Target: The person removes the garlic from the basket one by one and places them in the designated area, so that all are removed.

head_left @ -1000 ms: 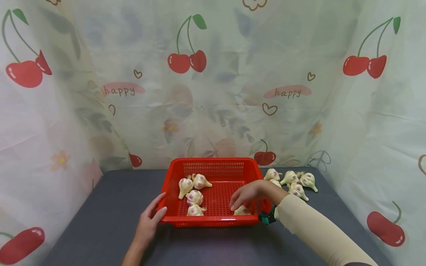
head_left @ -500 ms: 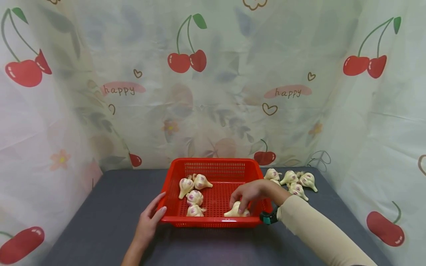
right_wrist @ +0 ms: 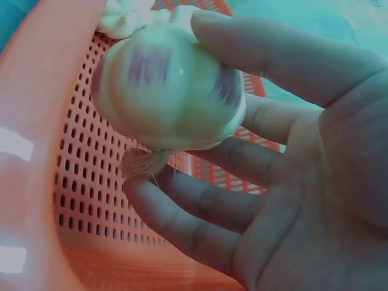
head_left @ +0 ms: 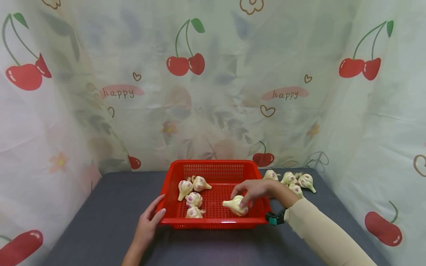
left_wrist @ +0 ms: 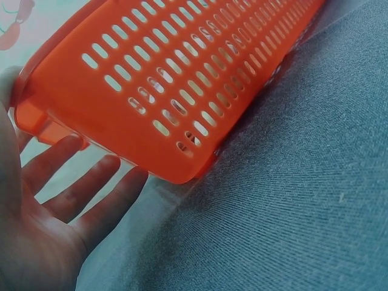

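Observation:
My right hand [head_left: 257,189] pinches a garlic bulb [head_left: 238,206] above the right side of the red plastic basket [head_left: 214,221]. In the right wrist view the thumb lies on the bulb's near side, other fingers are behind and below, and its root tuft [right_wrist: 144,162] hangs downward. At the basket's front left corner, my left hand [head_left: 146,225] holds the rim. The left wrist view shows its spread fingers [left_wrist: 94,194] against the outer wall. Several garlic bulbs [head_left: 194,199] lie in the basket's left half.
Several more garlic bulbs [head_left: 306,181] are piled on the dark grey table [head_left: 119,203], right of the basket; my right forearm hides part of that pile. A patterned curtain [head_left: 219,96] encloses the back and sides.
The right hand reached down to the garlic bulb near the front wall, took hold of it and raised it a little. The left hand stays at the corner.

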`<state>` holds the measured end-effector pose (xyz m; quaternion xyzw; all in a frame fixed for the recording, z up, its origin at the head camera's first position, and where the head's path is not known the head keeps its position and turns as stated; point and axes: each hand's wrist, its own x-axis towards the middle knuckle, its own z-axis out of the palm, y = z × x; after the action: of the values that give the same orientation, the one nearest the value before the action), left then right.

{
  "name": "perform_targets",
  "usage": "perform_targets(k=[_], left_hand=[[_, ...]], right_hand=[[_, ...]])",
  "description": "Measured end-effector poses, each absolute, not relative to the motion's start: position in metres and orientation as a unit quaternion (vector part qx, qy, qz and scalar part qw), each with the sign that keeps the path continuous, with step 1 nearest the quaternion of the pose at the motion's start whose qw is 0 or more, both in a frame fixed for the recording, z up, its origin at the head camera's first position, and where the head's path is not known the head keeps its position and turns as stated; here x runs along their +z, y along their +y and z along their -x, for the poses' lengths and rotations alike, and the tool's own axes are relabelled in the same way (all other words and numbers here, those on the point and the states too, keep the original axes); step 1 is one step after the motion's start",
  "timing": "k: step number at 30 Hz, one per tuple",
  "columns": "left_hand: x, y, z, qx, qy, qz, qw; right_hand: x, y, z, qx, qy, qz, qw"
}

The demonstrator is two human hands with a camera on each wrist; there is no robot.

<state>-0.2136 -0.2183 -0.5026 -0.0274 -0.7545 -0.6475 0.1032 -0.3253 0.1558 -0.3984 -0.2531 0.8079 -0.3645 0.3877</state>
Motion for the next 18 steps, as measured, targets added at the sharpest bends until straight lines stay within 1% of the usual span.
perform_targets(k=[10, 18], left_hand=[[-0.503, -0.217, 0.214, -0.65, -0.754, 0.018, 0.093], [-0.503, -0.217, 0.214, -0.643, -0.758, 0.017, 0.106]], right_hand=[[-0.396, 0.173, 0.322, -0.442, 0.804, 0.214, 0.335], [-0.391, 0.191, 0.321, -0.506, 0.779, 0.231, 0.288]])
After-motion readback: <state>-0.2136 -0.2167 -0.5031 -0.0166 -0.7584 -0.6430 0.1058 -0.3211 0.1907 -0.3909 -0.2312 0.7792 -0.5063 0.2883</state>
